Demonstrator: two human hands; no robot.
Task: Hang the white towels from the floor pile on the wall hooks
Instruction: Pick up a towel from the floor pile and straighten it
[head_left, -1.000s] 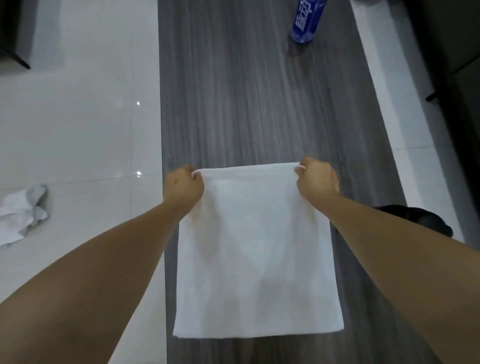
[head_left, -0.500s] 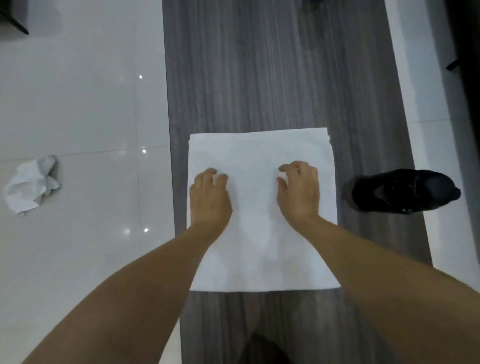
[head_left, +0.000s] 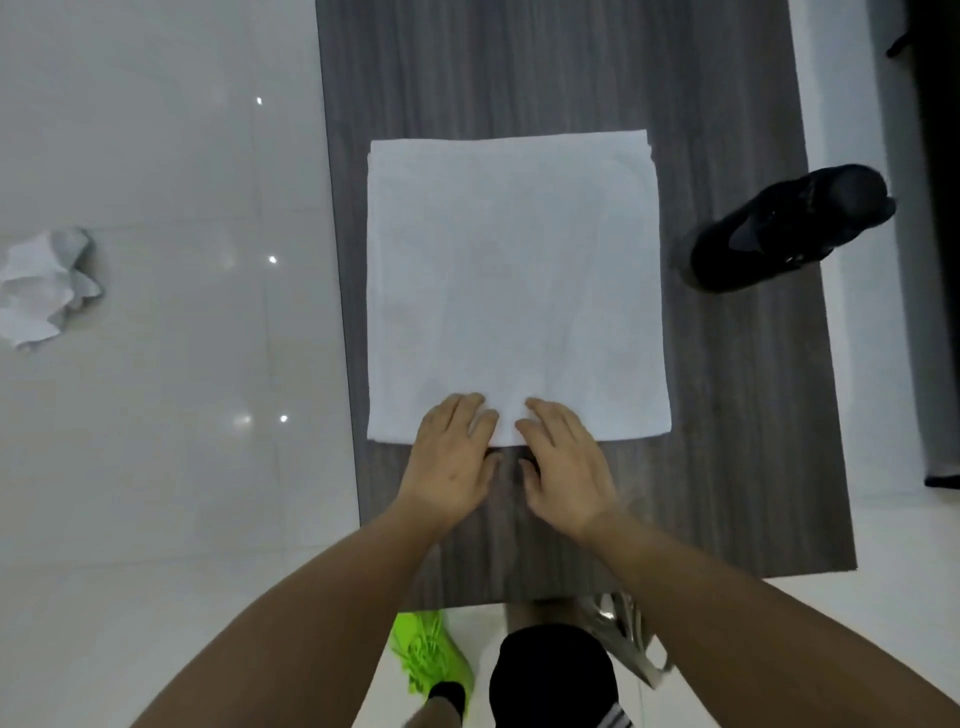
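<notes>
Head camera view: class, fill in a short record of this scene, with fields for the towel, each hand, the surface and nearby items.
towel: folded white square towel, flat on the mat
left hand: left hand, fingers straight, on the towel's near edge
right hand: right hand, the same, beside the left
surface: dark grey wood-grain mat on glossy white tile floor
nearby: black shoe right; crumpled white cloth left

Light is dim, cool and even. Small ceiling-lamp glints dot the glossy tiled floor (head_left: 156, 364) on the left. Soft shadows sit under the hands. Wide-angle bending curves the edges; detail is slightly soft throughout.
</notes>
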